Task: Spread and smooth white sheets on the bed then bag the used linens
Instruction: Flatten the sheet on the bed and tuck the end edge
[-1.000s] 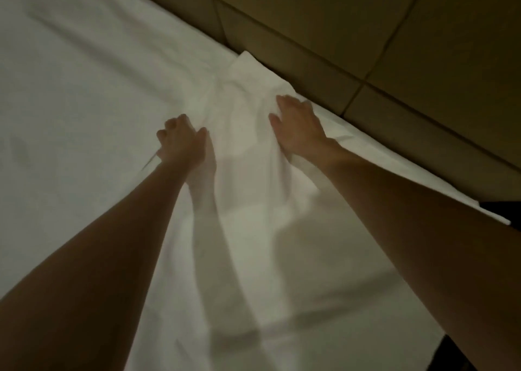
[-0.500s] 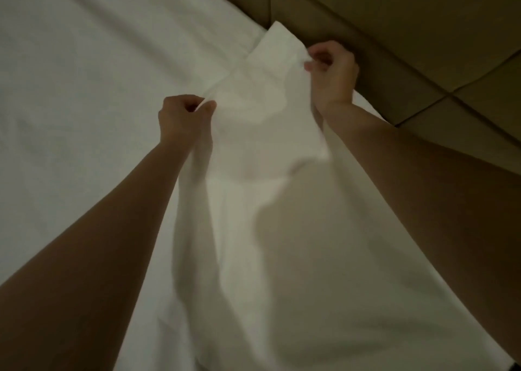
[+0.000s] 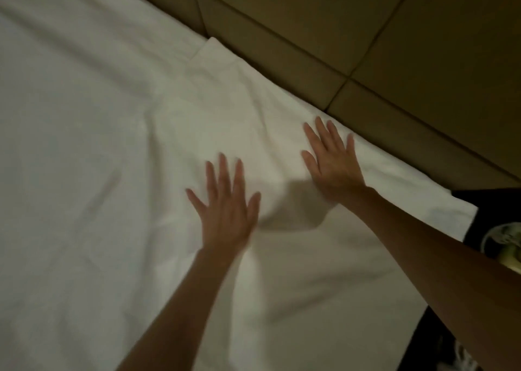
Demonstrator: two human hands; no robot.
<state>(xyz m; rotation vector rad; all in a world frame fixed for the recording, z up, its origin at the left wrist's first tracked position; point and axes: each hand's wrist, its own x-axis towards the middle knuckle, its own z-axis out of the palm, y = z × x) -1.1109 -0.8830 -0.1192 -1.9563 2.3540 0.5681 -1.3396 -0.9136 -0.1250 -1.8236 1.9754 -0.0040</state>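
Observation:
A white sheet (image 3: 93, 150) covers the bed and fills most of the view. Its top corner (image 3: 214, 52) lies folded flat against the padded headboard. My left hand (image 3: 225, 210) rests palm down on the sheet with its fingers spread. Slightly farther up and to the right, my right hand (image 3: 329, 159) lies flat too, fingers apart, close to the sheet's edge by the headboard. Soft wrinkles run through the cloth between and above both hands. Neither hand holds anything.
A tan padded headboard (image 3: 366, 32) with dark seams runs diagonally across the top right. The bed's right edge drops off near a dark garment with a pale print (image 3: 496, 229) at the far right. Dark floor shows at the lower right.
Both hands were pinching and lifting the sheet's corner half a second ago. They have let go, the corner has dropped flat by the headboard, and both palms now press on the sheet.

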